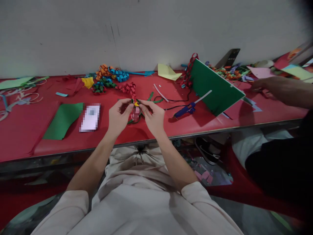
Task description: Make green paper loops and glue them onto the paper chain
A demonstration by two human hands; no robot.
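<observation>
Over the red table (156, 125), my left hand (119, 114) and my right hand (153, 116) meet at a small paper piece with a yellow centre (136, 104). Thumbs and fingers of both hands pinch it from either side. A pink paper curl (135, 115) and dark green strips hang below it, between my hands. Just behind my fingertips, a red folded paper chain (129, 88) runs back to a pile of orange, blue and green folded chains (107, 76). How the pieces join is hidden by my fingers.
Right of my hands lies a blue glue gun (185, 110) with a white stick and black cord. A green board (215, 86) leans behind it. On the left are green paper (64, 120) and a blurred-out phone-like object (90, 117). Another person's hand (265, 85) reaches in at right.
</observation>
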